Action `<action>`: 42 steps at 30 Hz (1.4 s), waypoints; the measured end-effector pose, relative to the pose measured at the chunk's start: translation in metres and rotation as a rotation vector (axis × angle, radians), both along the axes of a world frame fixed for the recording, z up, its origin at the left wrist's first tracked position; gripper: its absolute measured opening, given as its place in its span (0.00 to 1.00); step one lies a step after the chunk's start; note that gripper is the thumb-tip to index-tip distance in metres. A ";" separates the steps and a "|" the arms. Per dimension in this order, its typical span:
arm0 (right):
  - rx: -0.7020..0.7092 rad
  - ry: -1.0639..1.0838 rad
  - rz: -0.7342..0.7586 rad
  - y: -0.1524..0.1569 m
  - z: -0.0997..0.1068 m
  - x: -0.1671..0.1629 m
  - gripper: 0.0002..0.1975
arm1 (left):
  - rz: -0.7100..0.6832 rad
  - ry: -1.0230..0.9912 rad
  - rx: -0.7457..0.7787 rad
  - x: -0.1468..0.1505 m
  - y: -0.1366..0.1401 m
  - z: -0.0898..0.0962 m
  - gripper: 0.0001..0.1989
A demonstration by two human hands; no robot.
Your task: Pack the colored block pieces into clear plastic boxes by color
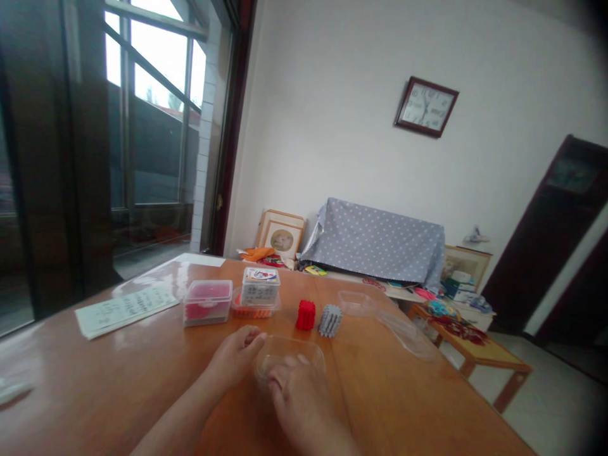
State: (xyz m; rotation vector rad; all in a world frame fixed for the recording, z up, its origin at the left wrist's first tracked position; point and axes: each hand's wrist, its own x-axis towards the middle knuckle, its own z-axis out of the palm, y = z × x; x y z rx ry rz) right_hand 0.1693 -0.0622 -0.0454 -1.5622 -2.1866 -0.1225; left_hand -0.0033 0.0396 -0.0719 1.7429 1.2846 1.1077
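Observation:
A clear plastic container [304, 344] sits on the wooden table in front of me. My left hand [237, 354] is at its left rim, with fingers curled in and the thumb beside them; whatever they hold, if anything, is hidden. Over the container, my right hand [301, 389] reaches in with bent fingers, and its fingertips are partly out of sight. Just beyond stand a red bundle of ridged pieces [306, 315] and a grey bundle of ridged pieces [330, 320], side by side and apart from both hands.
A lidded box with pink contents [208, 303] stands at the left. Beside it, a box with a labelled lid [260, 288] rests on an orange-filled tub [237, 307]. Printed sheets [126, 310] lie further left. Two clear plastic pieces, a tub [355, 304] and a lid [403, 334], are at the right.

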 end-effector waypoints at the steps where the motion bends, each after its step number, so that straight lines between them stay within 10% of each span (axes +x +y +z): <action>1: 0.005 0.003 0.008 0.002 0.001 -0.004 0.07 | 0.022 -0.004 -0.009 -0.001 0.002 -0.003 0.20; 13: 0.022 0.201 0.029 0.012 -0.005 0.001 0.09 | 0.140 0.043 -0.063 -0.003 0.011 -0.018 0.18; 20: 0.041 0.689 -0.017 0.023 -0.024 0.031 0.14 | 0.175 0.118 -0.043 -0.007 0.009 -0.012 0.11; 27: -0.082 1.121 -0.292 0.045 -0.036 0.071 0.26 | 0.050 0.001 -0.078 0.001 0.005 -0.011 0.10; 42: -0.391 1.267 -0.377 0.047 -0.046 0.085 0.23 | -0.145 -0.255 -0.282 0.011 -0.015 0.008 0.18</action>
